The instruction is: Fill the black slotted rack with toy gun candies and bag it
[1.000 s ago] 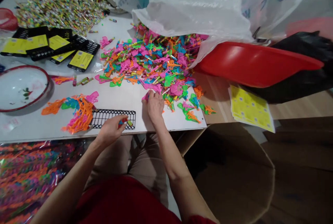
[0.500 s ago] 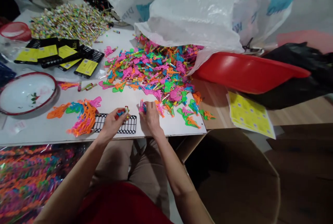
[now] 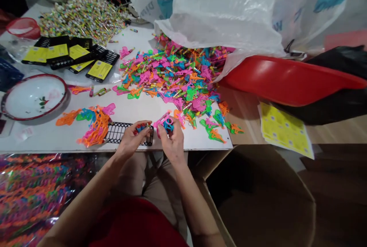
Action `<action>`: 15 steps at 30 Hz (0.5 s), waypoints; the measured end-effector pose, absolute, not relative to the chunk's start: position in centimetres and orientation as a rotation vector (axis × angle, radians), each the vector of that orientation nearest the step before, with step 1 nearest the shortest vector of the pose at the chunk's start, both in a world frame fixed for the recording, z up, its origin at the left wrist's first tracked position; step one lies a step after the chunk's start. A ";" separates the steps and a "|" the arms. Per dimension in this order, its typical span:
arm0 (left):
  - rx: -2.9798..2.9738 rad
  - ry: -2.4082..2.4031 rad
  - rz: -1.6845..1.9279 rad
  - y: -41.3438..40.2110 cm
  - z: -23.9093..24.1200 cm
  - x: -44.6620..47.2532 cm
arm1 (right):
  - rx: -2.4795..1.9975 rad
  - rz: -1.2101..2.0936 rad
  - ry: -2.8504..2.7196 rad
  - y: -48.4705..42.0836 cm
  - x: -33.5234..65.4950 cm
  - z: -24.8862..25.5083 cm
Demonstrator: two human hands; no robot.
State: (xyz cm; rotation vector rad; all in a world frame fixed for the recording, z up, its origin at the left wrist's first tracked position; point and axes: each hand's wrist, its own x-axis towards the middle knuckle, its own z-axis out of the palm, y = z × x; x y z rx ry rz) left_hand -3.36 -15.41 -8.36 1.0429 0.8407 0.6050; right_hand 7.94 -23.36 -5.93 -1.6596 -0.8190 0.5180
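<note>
Where white board (image 3: 137, 109) meets its near edge, both hands work side by side. Left hand (image 3: 132, 140): fingers curled shut on small blue-red plastic pieces (image 3: 141, 127), resting over right end of black grid tray (image 3: 119, 137). Right hand (image 3: 172, 140), at 3 o'clock of left: fingertips pinch pink-and-blue toy piece (image 3: 166, 122). Heap of coloured toy pieces (image 3: 174, 75) at 12 o'clock; orange tangle (image 3: 96, 126) at 9 o'clock; red basin (image 3: 286, 80) at 2 o'clock.

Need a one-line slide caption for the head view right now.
Left hand and right hand hold small plastic toys above a black tray, beside a colourful heap.
</note>
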 end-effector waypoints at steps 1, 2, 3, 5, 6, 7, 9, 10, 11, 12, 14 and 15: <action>1.052 0.840 0.608 -15.4 -8.3 -3.4 | -1.662 0.520 -0.818 -23.4 7.8 -6.0; 1.057 0.835 0.613 -15.4 -8.2 -3.5 | -1.664 0.523 -0.822 -23.5 7.7 -6.0; 1.058 0.828 0.616 -15.4 -8.2 -3.5 | -1.665 0.523 -0.823 -23.6 7.7 -5.9; 1.055 0.795 0.604 -15.5 -8.3 -3.6 | -1.665 0.508 -0.815 -23.7 7.7 -5.8; 1.053 0.774 0.592 -15.6 -8.3 -3.5 | -1.665 0.496 -0.811 -23.8 7.7 -5.7; 1.049 0.757 0.579 -15.7 -8.4 -3.5 | -1.663 0.486 -0.812 -23.8 7.8 -5.7; 1.044 0.733 0.563 -15.8 -8.4 -3.5 | -1.653 0.476 -0.825 -23.9 7.9 -5.6; 1.046 0.727 0.559 -15.9 -8.3 -3.5 | -1.648 0.471 -0.830 -23.9 8.0 -5.6; 1.054 0.725 0.553 -15.9 -8.2 -3.5 | -1.643 0.463 -0.829 -24.0 8.0 -5.7; 1.072 0.728 0.544 -16.0 -8.1 -3.6 | -1.643 0.449 -0.820 -24.0 7.9 -5.8; 1.168 0.754 0.523 -16.0 -7.8 -3.9 | -1.652 0.408 -0.783 -24.2 7.4 -6.1; 1.248 0.774 0.510 -16.1 -7.7 -4.0 | -1.659 0.387 -0.759 -24.3 7.1 -6.3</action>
